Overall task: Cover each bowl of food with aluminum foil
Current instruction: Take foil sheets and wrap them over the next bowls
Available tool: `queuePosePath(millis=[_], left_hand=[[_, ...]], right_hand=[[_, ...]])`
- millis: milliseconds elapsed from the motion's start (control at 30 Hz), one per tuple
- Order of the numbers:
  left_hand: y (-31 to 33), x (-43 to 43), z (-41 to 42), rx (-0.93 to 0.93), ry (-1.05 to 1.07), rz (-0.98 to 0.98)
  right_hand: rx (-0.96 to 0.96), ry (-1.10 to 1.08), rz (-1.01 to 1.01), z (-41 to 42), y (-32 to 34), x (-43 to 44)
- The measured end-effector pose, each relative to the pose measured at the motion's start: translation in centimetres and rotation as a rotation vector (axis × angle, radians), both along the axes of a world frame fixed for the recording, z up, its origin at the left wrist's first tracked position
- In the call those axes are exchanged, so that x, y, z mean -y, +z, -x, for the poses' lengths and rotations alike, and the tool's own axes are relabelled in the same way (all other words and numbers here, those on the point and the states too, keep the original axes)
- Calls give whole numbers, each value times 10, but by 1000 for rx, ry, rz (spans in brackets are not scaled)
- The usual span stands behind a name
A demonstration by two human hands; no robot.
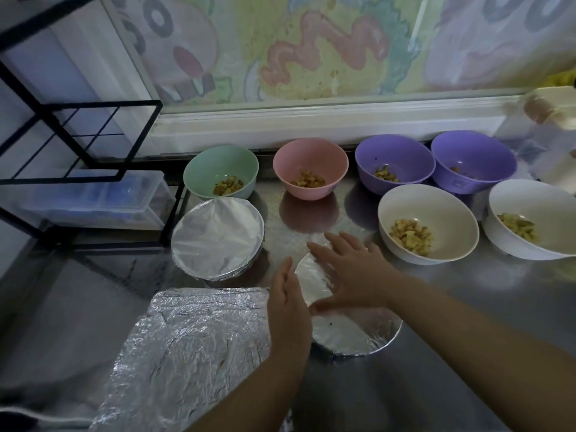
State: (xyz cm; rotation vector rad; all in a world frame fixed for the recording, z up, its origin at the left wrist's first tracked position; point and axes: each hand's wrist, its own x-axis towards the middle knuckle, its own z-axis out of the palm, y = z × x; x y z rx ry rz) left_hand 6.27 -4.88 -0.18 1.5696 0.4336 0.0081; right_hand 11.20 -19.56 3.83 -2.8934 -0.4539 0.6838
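Two foil-covered bowls (218,238) sit beside loose foil (199,353); six food bowls (311,151) stand open.

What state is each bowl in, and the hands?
green bowl: uncovered
pink bowl: uncovered
left purple bowl: uncovered
right purple bowl: uncovered
cream bowl: uncovered
white bowl: uncovered
far wrapped bowl: fully covered
near bowl: covered, under both hands
left hand: flat against near bowl's side
right hand: spread flat on its top
spare foil sheets: flat, crinkled
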Motion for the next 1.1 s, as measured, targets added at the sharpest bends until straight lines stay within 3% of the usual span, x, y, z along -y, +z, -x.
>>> queuePosePath(millis=[267, 400, 567, 733, 833, 967, 1100], left_hand=[[2, 13, -5, -113, 187, 302], [10, 17, -29, -134, 174, 401], [15, 12, -71, -81, 37, 205], [7, -12, -67, -124, -100, 95], [-6, -27, -43, -260, -177, 116], [-12, -37, -19, -440, -254, 243], [-5, -41, -10, -447, -376, 216]], right_hand=[[57, -74, 12, 2, -9, -2], [16, -261, -2, -2, -10, 7], [-83, -400, -65, -11, 1, 21], [21, -160, 105, -9, 17, 6], [-73, -43, 128, -14, 12, 0], [-118, -19, 152, -15, 7, -3], [-130, -52, 155, -17, 5, -5]])
